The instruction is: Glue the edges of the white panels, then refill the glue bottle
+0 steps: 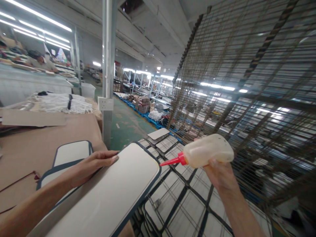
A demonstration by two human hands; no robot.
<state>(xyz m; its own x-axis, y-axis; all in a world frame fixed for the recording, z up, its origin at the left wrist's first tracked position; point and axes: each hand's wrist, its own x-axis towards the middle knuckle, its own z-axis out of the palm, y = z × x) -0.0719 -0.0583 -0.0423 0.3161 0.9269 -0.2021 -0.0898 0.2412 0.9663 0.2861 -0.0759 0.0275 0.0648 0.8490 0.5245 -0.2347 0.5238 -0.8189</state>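
Workshop aisle [123, 121] — wire rack [222, 82] beside bottle [209, 150]

Illumination was supplied by rows of white tube lights [45, 16], blown out to glaring streaks beyond and above the left hand's [102, 159] grip on the pale panel [118, 184]; the ceiling [140, 23] was rendered dim grey. A soft sheen was cast on the bottle [209, 151] in the right hand's [218, 171] grip. The wire rack [247, 62], above and right of that grip, was smeared by blur. Fine detail was lost far behind both grips, and the forearms [238, 207] were stretched towards the frame's edges.
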